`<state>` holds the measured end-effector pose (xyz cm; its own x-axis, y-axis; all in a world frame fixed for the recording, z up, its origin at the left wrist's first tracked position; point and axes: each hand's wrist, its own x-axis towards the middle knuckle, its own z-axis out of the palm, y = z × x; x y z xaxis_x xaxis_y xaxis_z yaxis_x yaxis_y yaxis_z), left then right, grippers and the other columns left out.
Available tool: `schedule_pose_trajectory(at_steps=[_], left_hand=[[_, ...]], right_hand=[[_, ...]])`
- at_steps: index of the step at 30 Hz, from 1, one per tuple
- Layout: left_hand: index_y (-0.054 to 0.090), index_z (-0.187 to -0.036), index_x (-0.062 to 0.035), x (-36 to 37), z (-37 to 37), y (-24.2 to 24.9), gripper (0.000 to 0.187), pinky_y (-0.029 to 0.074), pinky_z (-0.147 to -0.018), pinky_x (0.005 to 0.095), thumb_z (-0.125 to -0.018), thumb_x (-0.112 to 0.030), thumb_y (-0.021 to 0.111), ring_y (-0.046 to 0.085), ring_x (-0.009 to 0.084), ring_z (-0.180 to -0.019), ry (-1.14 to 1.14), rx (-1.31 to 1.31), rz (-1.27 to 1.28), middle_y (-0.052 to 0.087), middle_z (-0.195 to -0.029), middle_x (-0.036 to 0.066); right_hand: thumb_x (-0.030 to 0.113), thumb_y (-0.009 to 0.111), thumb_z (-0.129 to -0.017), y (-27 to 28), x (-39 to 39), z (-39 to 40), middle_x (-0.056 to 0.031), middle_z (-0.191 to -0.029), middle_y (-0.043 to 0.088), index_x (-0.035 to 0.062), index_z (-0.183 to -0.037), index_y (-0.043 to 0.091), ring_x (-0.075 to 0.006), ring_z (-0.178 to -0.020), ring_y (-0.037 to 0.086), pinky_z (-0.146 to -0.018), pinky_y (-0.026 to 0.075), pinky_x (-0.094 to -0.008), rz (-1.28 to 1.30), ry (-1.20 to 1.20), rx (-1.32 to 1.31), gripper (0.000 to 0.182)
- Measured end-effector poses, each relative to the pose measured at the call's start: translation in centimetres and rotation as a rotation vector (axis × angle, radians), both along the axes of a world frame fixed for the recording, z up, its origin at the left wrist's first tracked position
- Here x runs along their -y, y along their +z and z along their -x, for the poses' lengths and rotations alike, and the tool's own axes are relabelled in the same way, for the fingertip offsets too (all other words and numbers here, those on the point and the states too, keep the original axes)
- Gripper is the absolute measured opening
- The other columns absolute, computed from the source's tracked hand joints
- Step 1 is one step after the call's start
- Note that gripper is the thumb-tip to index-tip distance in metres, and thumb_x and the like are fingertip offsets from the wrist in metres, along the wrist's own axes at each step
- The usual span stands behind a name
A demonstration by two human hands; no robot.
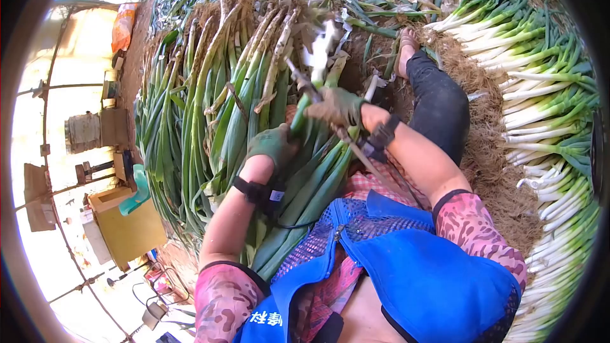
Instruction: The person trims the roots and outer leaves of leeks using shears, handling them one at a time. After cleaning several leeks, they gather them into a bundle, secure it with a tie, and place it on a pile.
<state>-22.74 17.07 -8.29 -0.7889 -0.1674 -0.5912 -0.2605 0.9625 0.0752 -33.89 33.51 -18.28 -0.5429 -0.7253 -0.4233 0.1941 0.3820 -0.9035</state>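
My left hand (273, 146), in a green glove, is closed around the green leaves of a long green onion (319, 60), whose white end points away from me. Just above it, my gloved right hand (338, 108) is closed on a thin brownish strip (365, 159) that looks like an outer leaf or stalk. The strip slants across the green onion, its far end blurred. More long green leaves lie under both hands and across my lap. What lies inside the right fingers is partly hidden.
Untrimmed green onions (216, 82) with dirty roots lie in a heap on the left. Rows of cleaned white-stemmed green onions (540, 101) line the right, beside a pile of brown roots (495, 159). A yellow box (130, 225) and a turquoise object (135, 190) stand at far left.
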Motion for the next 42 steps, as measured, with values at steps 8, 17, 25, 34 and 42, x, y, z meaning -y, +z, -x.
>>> schedule_pose_trajectory(at_steps=[8, 17, 25, 34, 42], left_hand=[[0.06, -0.118, -0.0035, 5.4, 2.9, -3.8, 0.039, 0.048, -0.095, 0.047, -0.09, -0.03, 0.056, 0.062, 0.0397, -0.11, 0.09, -0.096, 0.18, 0.063, -0.117, 0.024], [0.068, -0.113, -0.0083, 5.2, 5.8, -6.0, 0.037, 0.053, -0.09, 0.0455, -0.08, -0.027, 0.068, 0.065, 0.0353, -0.111, 0.18, 0.027, 0.367, 0.067, -0.117, 0.022], [0.068, -0.099, -0.0066, 3.9, 6.2, 0.7, 0.039, 0.054, -0.083, 0.0423, -0.072, -0.034, 0.073, 0.068, 0.0369, -0.095, 0.248, -0.365, 0.198, 0.071, -0.1, 0.021], [0.067, -0.103, 0.0047, 9.6, 5.4, -5.3, 0.043, 0.053, -0.069, 0.0375, -0.079, -0.03, 0.071, 0.065, 0.023, -0.075, 0.47, -0.126, -0.253, 0.069, -0.089, 0.015], [0.068, -0.11, -0.0027, 9.1, 3.6, -5.9, 0.043, 0.054, -0.079, 0.0379, -0.075, -0.027, 0.071, 0.068, 0.0285, -0.087, 0.471, -0.101, -0.295, 0.071, -0.099, 0.016]], right_hand=[[0.039, 0.069, -0.079, 5.7, -1.5, -5.5, -0.0079, -0.073, 0.062, 0.0032, -0.09, 0.059, -0.0161, -0.067, 0.062, -0.06, 0.049, -0.0336, -0.054, 0.145, 0.088, 0.039], [0.044, 0.069, -0.077, 5.5, -2.8, -6.5, -0.0111, -0.076, 0.063, -0.0003, -0.089, 0.059, -0.0227, -0.072, 0.064, -0.067, 0.05, -0.0362, -0.05, 0.136, 0.107, 0.047], [0.039, 0.071, -0.079, 1.9, -3.8, -6.2, -0.0058, -0.077, 0.06, 0.0022, -0.093, 0.057, -0.0173, -0.069, 0.058, -0.063, 0.047, -0.0325, 0.033, -0.09, 0.105, 0.041], [0.038, 0.07, -0.08, 6.8, -4.1, -7.2, -0.0087, -0.077, 0.06, 0.0018, -0.094, 0.055, -0.0208, -0.07, 0.06, -0.065, 0.048, -0.0338, 0.056, 0.129, 0.099, 0.041], [0.044, 0.069, -0.077, 4.2, -3.5, -8.7, -0.0176, -0.09, 0.064, -0.0018, -0.106, 0.057, -0.0267, -0.086, 0.063, -0.08, 0.049, -0.0365, -0.118, 0.098, -0.065, 0.055]])
